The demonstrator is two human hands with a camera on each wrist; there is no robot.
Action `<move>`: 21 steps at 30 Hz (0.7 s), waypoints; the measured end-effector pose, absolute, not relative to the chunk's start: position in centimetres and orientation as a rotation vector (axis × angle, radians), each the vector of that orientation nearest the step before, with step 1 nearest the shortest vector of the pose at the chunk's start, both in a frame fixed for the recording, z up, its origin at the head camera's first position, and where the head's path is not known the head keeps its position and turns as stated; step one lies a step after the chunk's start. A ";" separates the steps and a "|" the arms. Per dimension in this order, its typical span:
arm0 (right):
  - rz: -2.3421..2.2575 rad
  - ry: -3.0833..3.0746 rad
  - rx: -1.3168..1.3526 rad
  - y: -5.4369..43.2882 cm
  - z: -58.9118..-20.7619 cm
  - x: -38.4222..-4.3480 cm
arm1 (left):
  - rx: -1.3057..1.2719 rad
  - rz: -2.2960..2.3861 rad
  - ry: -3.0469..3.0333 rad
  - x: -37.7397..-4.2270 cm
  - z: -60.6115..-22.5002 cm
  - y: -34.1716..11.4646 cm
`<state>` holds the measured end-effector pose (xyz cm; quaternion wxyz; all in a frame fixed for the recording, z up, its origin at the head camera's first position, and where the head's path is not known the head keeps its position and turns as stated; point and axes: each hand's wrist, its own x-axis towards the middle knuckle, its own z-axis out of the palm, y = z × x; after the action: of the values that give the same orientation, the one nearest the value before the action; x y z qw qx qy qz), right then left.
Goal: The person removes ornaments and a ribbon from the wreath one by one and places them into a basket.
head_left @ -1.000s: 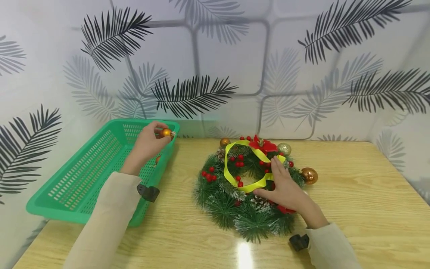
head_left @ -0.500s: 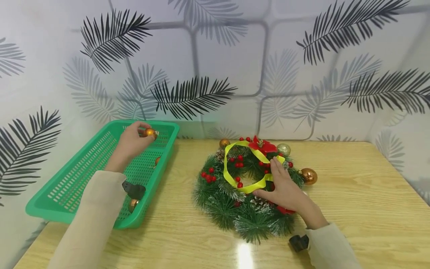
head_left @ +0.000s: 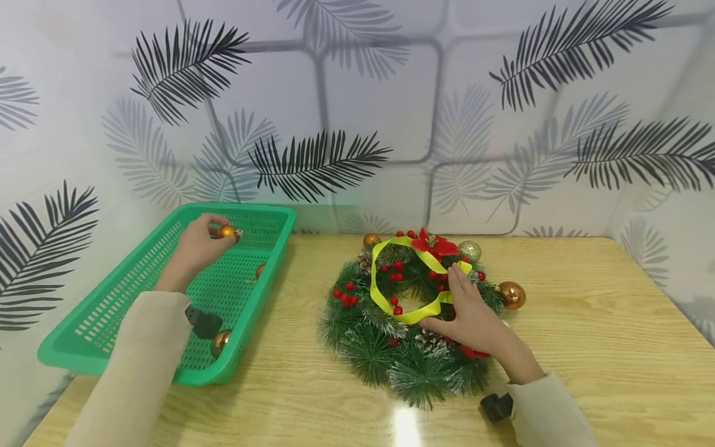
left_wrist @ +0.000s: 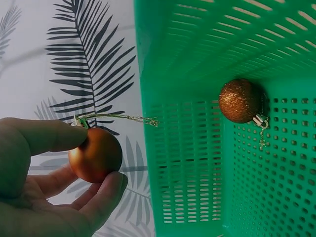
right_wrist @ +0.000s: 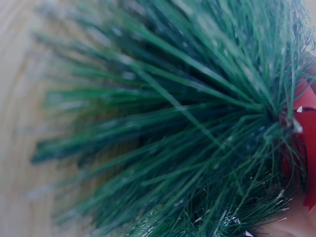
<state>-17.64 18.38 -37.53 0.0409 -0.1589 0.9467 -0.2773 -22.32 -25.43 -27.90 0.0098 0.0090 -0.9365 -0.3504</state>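
Note:
My left hand (head_left: 192,251) pinches a matte orange-gold Christmas bauble (left_wrist: 96,157) between thumb and fingers, over the far part of the green plastic basket (head_left: 56,357). A thin gold hanging string trails from the bauble's cap. My right hand (head_left: 475,320) rests on the right side of a green Christmas wreath (head_left: 371,357), thumb and fingers spread and fairly straight. Its fingertips lie at a loop of yellow ribbon (head_left: 417,316) on top of the wreath. Red berries, pine cones and a red poinsettia (head_left: 438,246) decorate the wreath. Green needles fill most of the right wrist view.
In the basket lie a glittery brown bauble (left_wrist: 239,101) and a shiny copper bauble (head_left: 221,343). Around the wreath's edge sit a copper bauble (head_left: 512,295), a pale gold bauble (head_left: 470,251) and an orange bauble (head_left: 371,241). A leaf-patterned wall stands behind the wooden table (head_left: 592,323).
My left hand has carried the orange-gold bauble leftward, from the basket's right rim to over its inside. The copper bauble has come into sight. My right hand and the wreath stay put.

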 end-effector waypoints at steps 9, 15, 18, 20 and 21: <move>-0.853 2.897 -0.491 18.4 -37.6 -17.6 | 0.017 -1.085 -2.953 -22.4 -29.0 -25.8; -0.849 2.900 -0.494 18.4 -37.6 -17.6 | 0.020 -1.101 -2.970 -22.4 -29.5 -25.8; -0.849 2.901 -0.490 18.4 -37.6 -17.6 | 0.009 -1.119 -2.986 -22.4 -29.5 -25.9; -0.850 2.898 -0.490 18.4 -37.6 -17.6 | 0.011 -1.127 -3.004 -22.4 -29.6 -26.0; -0.851 2.897 -0.491 18.4 -37.7 -17.6 | 0.015 -1.123 -3.013 -22.3 -29.6 -26.0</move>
<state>-17.62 18.40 -37.66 0.0414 -0.1605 0.9462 -0.2779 -22.35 -26.01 -29.61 -0.0371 0.0046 -0.9364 -0.3490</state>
